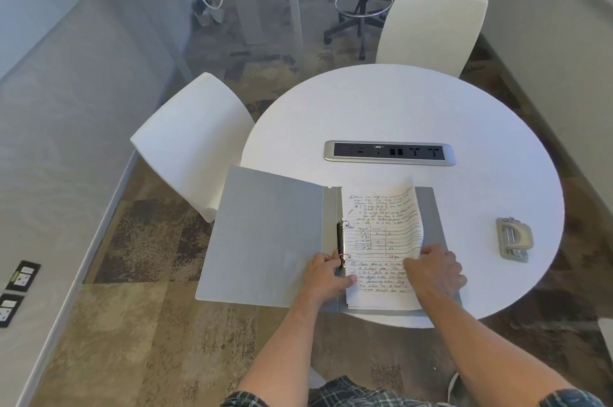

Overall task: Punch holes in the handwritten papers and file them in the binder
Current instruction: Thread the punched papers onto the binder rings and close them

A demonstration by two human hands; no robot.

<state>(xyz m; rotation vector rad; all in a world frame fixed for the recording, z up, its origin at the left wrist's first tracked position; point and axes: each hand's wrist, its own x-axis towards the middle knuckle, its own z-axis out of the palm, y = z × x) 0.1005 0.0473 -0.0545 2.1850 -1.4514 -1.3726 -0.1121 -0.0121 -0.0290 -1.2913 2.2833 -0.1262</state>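
The left hand (326, 277) is curling its fingers at the ring mechanism (341, 240) of the open binder (265, 234), thumb touching the handwritten papers (381, 224), likely working the rings; just right of them, the right hand (434, 269) is pressing loosely bent fingers on the sheets, steadying them; the hole punch (513, 239) is sitting well right

Open binder (265, 234), handwritten papers (381, 224), both hands on them

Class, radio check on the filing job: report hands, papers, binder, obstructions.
Left hand grips the ring mechanism. Right hand presses the handwritten papers in the open binder. Hole punch sits apart, right. Nothing in the way.
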